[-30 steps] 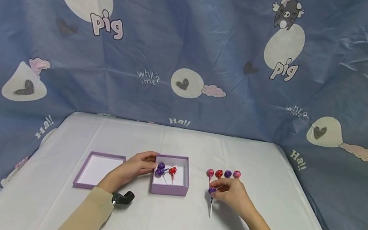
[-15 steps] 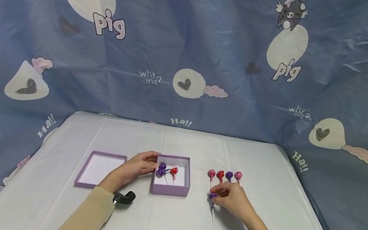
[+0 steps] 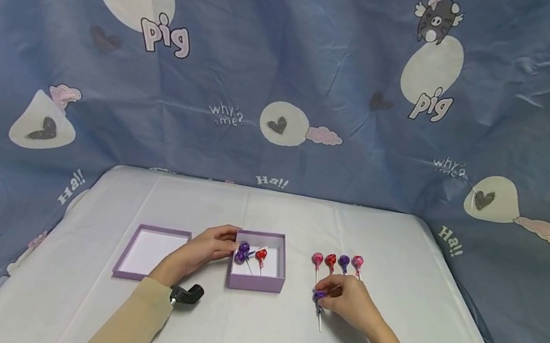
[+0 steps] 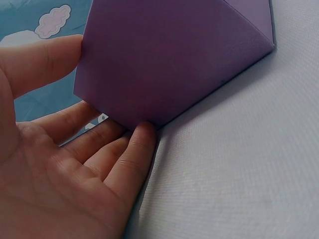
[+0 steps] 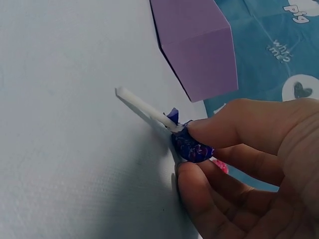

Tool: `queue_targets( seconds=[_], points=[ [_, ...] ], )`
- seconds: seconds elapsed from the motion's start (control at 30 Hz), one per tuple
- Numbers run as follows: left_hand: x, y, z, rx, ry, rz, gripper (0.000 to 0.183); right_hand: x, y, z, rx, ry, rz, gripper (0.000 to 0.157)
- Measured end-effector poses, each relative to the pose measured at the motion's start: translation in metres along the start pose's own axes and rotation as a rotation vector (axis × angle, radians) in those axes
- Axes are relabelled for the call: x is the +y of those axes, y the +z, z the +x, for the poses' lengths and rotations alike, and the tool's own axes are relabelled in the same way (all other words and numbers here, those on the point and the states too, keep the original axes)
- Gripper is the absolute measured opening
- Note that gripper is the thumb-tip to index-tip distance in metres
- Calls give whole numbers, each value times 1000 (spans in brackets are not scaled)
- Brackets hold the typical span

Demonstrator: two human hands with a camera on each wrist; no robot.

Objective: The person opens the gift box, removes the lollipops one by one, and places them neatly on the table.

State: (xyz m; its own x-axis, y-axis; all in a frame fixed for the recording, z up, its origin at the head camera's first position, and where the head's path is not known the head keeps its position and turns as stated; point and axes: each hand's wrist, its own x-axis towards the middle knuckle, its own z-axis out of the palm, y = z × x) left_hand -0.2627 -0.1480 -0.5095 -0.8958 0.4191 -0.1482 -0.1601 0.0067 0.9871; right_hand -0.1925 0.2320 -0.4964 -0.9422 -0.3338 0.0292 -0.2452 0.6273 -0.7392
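Observation:
In the head view my left hand [image 3: 203, 249] is at the back left corner of an open purple box [image 3: 256, 283], thumb at its edge and fingers reaching behind it. Inside the box lie two purple lollipops [image 3: 241, 253] and a red one [image 3: 261, 254]. My right hand [image 3: 348, 300] pinches another purple lollipop [image 5: 192, 147] by its wrapped head between thumb and fingers. Its white stick [image 5: 144, 107] points toward the near side, low over the cloth. Just beyond that hand lies a row of several pink, red and purple lollipops [image 3: 330, 260].
A shallow purple box lid [image 3: 152, 251], white inside, lies left of the box, partly behind the left hand. White cloth [image 3: 256, 340] covers the table. A blue printed curtain [image 3: 294, 64] hangs behind the table.
My right hand has drawn slightly toward the near side with the purple lollipop, showing more of the row beyond it. The left hand stays at the box.

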Motion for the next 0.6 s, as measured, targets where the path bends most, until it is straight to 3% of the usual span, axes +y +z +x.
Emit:
queue_targets(
  seconds=[0.6],
  points=[
    [-2,0,1,1,5,3,55,-1,-4,1,-42,4,-22,24]
  ],
)
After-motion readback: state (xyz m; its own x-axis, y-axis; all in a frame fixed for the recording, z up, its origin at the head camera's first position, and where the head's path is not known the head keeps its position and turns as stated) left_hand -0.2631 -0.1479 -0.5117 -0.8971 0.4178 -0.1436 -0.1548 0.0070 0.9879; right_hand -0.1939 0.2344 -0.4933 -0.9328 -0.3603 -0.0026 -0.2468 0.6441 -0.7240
